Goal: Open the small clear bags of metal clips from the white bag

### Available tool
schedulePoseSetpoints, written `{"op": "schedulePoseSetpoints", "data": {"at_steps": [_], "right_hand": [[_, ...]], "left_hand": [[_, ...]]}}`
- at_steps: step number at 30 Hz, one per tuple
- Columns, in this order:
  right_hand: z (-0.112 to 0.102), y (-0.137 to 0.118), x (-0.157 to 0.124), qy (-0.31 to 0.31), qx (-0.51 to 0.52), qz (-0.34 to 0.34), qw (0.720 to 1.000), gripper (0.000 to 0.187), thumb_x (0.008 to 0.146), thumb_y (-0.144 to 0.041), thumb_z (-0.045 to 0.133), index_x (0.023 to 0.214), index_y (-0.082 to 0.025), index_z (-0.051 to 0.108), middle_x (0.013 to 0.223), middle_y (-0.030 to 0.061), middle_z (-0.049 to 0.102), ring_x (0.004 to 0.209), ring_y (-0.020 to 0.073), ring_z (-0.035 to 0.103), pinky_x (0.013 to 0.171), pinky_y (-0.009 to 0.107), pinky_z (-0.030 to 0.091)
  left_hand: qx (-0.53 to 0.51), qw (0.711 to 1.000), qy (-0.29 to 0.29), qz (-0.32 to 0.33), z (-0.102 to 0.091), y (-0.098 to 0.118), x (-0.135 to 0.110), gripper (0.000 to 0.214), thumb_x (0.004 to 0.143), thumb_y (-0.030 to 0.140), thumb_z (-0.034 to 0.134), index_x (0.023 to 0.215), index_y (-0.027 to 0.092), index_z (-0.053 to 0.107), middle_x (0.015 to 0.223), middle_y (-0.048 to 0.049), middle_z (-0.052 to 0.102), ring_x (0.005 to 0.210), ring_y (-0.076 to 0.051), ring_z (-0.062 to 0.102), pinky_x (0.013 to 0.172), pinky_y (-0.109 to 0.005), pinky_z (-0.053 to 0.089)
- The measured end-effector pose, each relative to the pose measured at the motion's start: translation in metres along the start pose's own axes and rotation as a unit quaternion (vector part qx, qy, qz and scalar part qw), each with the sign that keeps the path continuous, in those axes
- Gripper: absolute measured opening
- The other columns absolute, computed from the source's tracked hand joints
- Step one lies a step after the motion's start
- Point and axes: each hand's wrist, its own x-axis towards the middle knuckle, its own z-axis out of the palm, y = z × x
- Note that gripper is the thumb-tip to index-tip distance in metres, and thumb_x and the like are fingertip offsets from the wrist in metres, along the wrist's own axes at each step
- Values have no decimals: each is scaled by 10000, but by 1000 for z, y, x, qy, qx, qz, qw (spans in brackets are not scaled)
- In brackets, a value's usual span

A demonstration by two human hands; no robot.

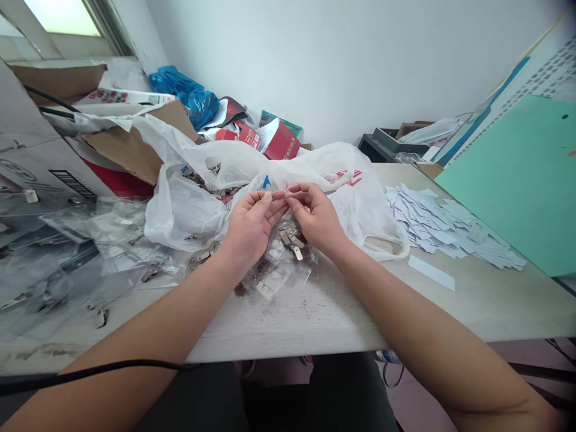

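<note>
small metal clip [275, 196] is pinched by fingertips of left hand [249, 227] and right hand [318, 221], just before white plastic bag [189, 207] | clip pile [281, 267] seen below bag | paper slips [443, 223] right of bag

wall [360, 60]: plain white | window [63, 15]: top left (daylit) | table [315, 318]: pale

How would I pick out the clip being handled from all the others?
Find the white plastic bag on the table; the left hand and right hand meet before it. The small metal clip is pinched between their fingertips, held up, while the other clips lie heaped beneath.
</note>
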Motion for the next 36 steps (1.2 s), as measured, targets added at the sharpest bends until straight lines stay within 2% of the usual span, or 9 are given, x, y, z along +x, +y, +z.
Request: {"op": "schedulePoseSetpoints", "data": {"at_steps": [13,20,23,25,28,31,32,35,36], "right_hand": [[-3,-17,-8,29,-95,-88,991,272,1066,-339,603,1301,-275,723,1096,60,831,1040,264,771,981,478,606],[-9,-48,-20,51,-98,-148,983,242,1071,-249,594,1274,-314,709,1064,36,790,1039,248,779,1014,501,630],[-36,-84,-20,149,-59,-207,965,190,1065,-214,613,1195,-306,716,1057,34,743,991,229,783,970,488,647],[-68,-100,-9,273,-8,-271,923,173,1047,-165,633,1116,-294,726,1022,27,709,944,201,773,904,454,638],[-126,-86,24,375,-48,-178,908,209,1040,-129,594,1045,-270,747,1067,49,774,943,195,783,730,418,555],[-178,-36,58,416,-43,154,895,263,965,16,610,896,-227,685,864,41,775,613,80,614,538,303,391],[-192,-19,66,401,-40,207,892,217,960,6,658,913,-204,693,880,68,787,574,85,565,505,293,358],[-228,20,82,397,-38,299,867,56,1040,-155,736,1020,-104,749,1021,188,792,728,153,679,613,324,530],[-238,26,86,393,-38,306,866,191,1075,-270,752,1163,-100,759,1159,185,784,907,196,751,759,352,629]], "left_hand": [[82,993,-54,59,5,11,-14,312,936,384,937,953,200,686,1206,-99,848,1223,-254,810,1259,-519,575],[142,983,-59,101,1,19,-11,285,964,487,880,1043,245,753,1321,-74,807,1239,-250,758,1030,-393,643],[157,979,-12,129,-6,22,-2,288,959,495,870,1008,244,738,1239,-66,799,1090,-218,767,908,-344,639],[164,977,10,134,-10,23,3,311,947,504,876,973,234,723,1167,-61,792,977,-194,760,868,-339,628],[174,975,13,136,-13,22,6,340,939,528,881,954,224,729,1117,-58,782,894,-177,741,849,-345,621],[198,971,-3,134,-13,18,3,361,948,566,869,967,218,775,1040,-62,777,884,-184,734,847,-342,626],[207,970,-8,130,-13,17,2,370,951,576,865,972,215,788,1008,-61,773,877,-186,734,846,-341,629],[227,966,-21,121,-12,15,0,390,947,591,865,972,206,808,958,-55,764,841,-179,730,832,-330,638],[231,965,-25,121,-12,14,-1,393,943,594,869,968,206,811,957,-53,763,831,-175,728,825,-326,641]]}}
